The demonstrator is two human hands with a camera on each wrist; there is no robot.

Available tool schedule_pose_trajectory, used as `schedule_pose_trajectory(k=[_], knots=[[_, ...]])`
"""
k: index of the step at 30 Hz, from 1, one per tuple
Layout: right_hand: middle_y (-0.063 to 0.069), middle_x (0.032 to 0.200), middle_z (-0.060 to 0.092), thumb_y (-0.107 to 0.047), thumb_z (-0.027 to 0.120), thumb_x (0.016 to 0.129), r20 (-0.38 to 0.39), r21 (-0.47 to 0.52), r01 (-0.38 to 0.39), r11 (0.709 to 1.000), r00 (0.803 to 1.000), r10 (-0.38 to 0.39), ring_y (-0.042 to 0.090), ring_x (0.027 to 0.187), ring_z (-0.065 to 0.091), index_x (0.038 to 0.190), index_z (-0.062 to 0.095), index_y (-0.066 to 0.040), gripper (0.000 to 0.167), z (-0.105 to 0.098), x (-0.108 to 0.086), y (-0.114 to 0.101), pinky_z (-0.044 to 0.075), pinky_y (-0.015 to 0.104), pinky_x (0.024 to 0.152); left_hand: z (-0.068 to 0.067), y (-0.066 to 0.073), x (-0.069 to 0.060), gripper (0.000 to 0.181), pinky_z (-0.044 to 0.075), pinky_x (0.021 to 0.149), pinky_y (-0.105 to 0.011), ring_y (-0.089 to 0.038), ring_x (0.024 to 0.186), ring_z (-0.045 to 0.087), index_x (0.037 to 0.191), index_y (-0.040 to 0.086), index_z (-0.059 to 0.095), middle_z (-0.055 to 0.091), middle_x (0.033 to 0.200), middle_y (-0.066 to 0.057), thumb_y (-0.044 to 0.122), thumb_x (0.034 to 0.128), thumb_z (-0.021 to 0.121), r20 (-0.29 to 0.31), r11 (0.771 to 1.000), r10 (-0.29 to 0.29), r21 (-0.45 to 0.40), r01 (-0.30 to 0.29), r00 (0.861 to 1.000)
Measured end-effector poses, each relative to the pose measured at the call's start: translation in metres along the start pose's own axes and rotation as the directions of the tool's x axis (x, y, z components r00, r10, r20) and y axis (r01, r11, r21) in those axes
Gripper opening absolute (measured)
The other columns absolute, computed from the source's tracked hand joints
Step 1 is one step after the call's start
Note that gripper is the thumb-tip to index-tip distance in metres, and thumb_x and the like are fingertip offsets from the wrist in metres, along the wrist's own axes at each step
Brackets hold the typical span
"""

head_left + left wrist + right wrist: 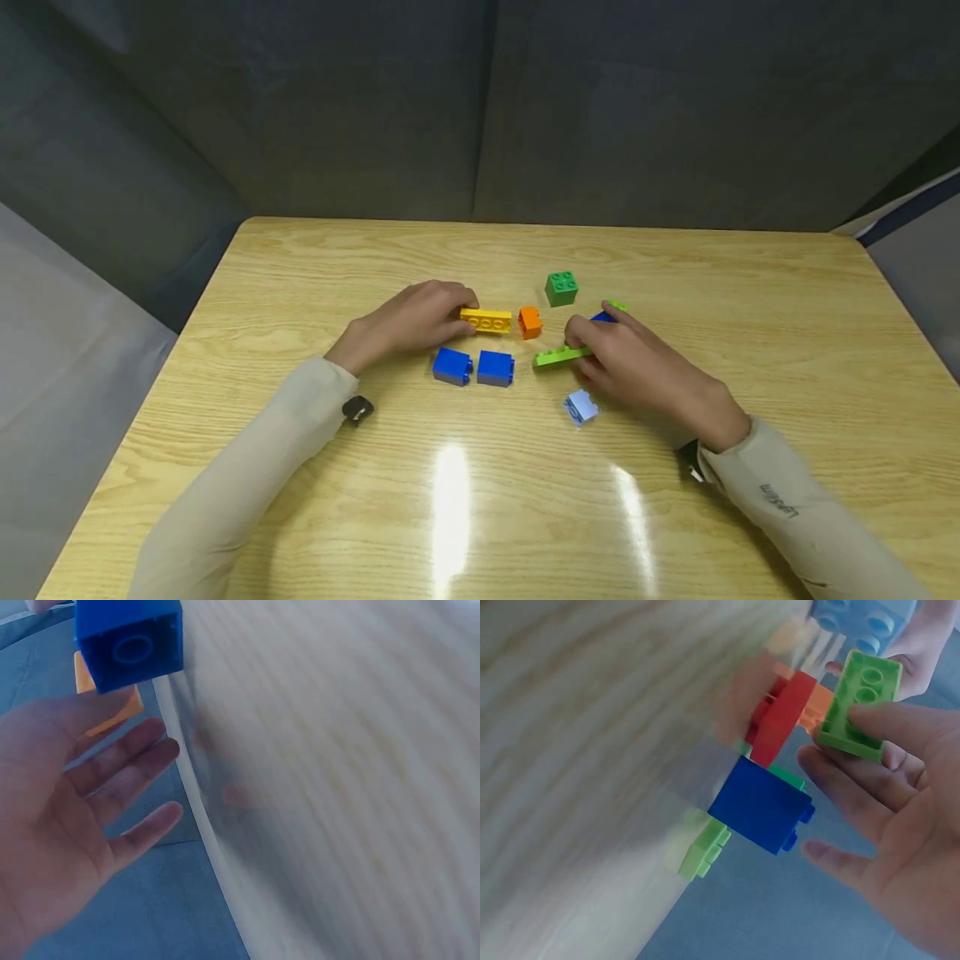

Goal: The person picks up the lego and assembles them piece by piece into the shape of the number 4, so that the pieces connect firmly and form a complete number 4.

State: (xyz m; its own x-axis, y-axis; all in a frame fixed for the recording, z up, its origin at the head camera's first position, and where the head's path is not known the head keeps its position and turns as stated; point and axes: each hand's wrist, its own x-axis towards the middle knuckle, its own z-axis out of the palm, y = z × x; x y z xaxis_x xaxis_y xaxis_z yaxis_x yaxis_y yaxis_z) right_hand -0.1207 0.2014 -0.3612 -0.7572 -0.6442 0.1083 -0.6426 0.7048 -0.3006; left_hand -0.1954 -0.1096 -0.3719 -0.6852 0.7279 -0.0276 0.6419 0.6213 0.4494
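Observation:
My left hand (423,317) pinches a yellow toy brick (487,322), its hollow underside facing me. In the left wrist view a blue brick (131,645) partly covers the yellow brick; the other fingers are loosely spread. My right hand (630,354) pinches a lime-green brick (861,705) between thumb and fingers, its hollow side toward the right wrist camera. Close by that hand are a blue brick (761,806), a red brick (781,720) and a second lime-green brick (703,851). The head view mostly hides these behind the hand. An orange brick (530,322) lies between the hands.
Two blue bricks (496,368) lie side by side in front of the left hand. A green brick (562,288) stands farther back, and a light blue brick (581,407) lies nearer me. Grey cloth (480,117) rises behind the wooden table (525,517).

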Motion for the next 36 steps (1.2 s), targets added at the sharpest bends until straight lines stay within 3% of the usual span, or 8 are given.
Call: schedule_pose_trajectory(k=[5,9,15,19,22,26,30,36], knots=[[-0.004,0.071,0.052,0.002,0.071,0.093,-0.078,-0.040,0.009,0.999,0.997,-0.012,0.015,0.062,0.047,0.098,0.052,-0.009,0.023,-0.006,0.000,0.000,0.054,0.049,0.085,-0.005,0.001,-0.004,0.022,0.057,0.090,-0.035,-0.015,0.097,0.067,0.120,0.007,0.073,0.074,0.116,-0.004,0.018,0.1010,0.071,-0.068,0.999,-0.010,-0.041,0.007,0.998],[-0.004,0.067,0.047,0.001,0.074,0.092,-0.099,-0.049,-0.005,0.999,0.995,0.000,0.014,0.060,0.040,0.100,0.053,-0.010,0.025,-0.009,0.000,0.000,0.043,0.034,0.061,-0.008,0.003,-0.008,0.024,0.056,0.093,-0.036,-0.017,0.102,0.068,0.123,0.008,0.074,0.074,0.120,-0.004,0.017,0.1016,0.070,-0.118,0.999,0.024,-0.035,-0.029,0.993],[-0.002,0.069,0.056,-0.004,0.077,0.093,-0.122,-0.028,-0.031,0.999,0.992,0.028,0.010,0.056,0.040,0.107,0.056,-0.009,0.026,-0.010,-0.002,-0.001,0.043,0.031,0.055,-0.008,0.005,-0.010,0.023,0.056,0.094,-0.036,-0.016,0.103,0.068,0.124,0.008,0.072,0.073,0.120,-0.004,0.018,0.1034,0.068,-0.168,0.998,0.049,-0.033,-0.055,0.985],[0.011,0.091,0.073,-0.008,0.078,0.094,-0.159,-0.005,-0.061,0.998,0.986,0.059,0.013,0.061,0.053,0.122,0.060,-0.006,0.034,-0.012,-0.001,-0.004,0.055,0.036,0.060,-0.008,0.009,-0.012,0.025,0.058,0.092,-0.037,-0.015,0.102,0.070,0.125,0.008,0.072,0.075,0.119,-0.004,0.018,0.1031,0.068,-0.205,0.995,0.072,-0.050,-0.084,0.976],[0.018,0.111,0.075,-0.008,0.078,0.094,-0.211,0.013,-0.068,0.998,0.975,0.070,0.022,0.076,0.068,0.132,0.063,-0.005,0.041,-0.013,-0.001,-0.006,0.063,0.044,0.072,-0.008,0.013,-0.014,0.024,0.058,0.091,-0.038,-0.015,0.101,0.070,0.125,0.008,0.072,0.075,0.118,-0.004,0.017,0.1026,0.069,-0.251,0.988,0.127,-0.054,-0.145,0.960],[0.017,0.117,0.074,-0.005,0.079,0.092,-0.295,0.031,-0.037,0.999,0.955,0.044,0.028,0.091,0.074,0.130,0.069,-0.003,0.039,-0.014,0.001,-0.008,0.063,0.048,0.078,-0.008,0.018,-0.015,0.023,0.058,0.090,-0.038,-0.015,0.099,0.071,0.123,0.006,0.073,0.076,0.116,-0.005,0.016,0.1024,0.069,-0.330,0.973,0.205,-0.036,-0.230,0.922],[0.016,0.112,0.075,-0.003,0.080,0.090,-0.339,0.039,0.000,0.999,0.941,0.013,0.025,0.085,0.072,0.125,0.070,-0.001,0.037,-0.015,0.003,-0.009,0.064,0.046,0.074,-0.007,0.023,-0.016,0.023,0.058,0.089,-0.037,-0.017,0.098,0.071,0.122,0.003,0.072,0.076,0.115,-0.007,0.014,0.1018,0.069,-0.392,0.959,0.249,-0.028,-0.282,0.886],[0.015,0.109,0.074,-0.003,0.080,0.091,-0.382,0.048,0.038,0.998,0.924,-0.016,0.020,0.078,0.067,0.123,0.070,0.000,0.034,-0.013,0.005,-0.010,0.064,0.041,0.068,-0.007,0.029,-0.015,0.024,0.058,0.090,-0.036,-0.017,0.101,0.070,0.123,0.004,0.072,0.075,0.117,-0.007,0.012,0.1011,0.070,-0.427,0.951,0.271,-0.018,-0.308,0.862]])
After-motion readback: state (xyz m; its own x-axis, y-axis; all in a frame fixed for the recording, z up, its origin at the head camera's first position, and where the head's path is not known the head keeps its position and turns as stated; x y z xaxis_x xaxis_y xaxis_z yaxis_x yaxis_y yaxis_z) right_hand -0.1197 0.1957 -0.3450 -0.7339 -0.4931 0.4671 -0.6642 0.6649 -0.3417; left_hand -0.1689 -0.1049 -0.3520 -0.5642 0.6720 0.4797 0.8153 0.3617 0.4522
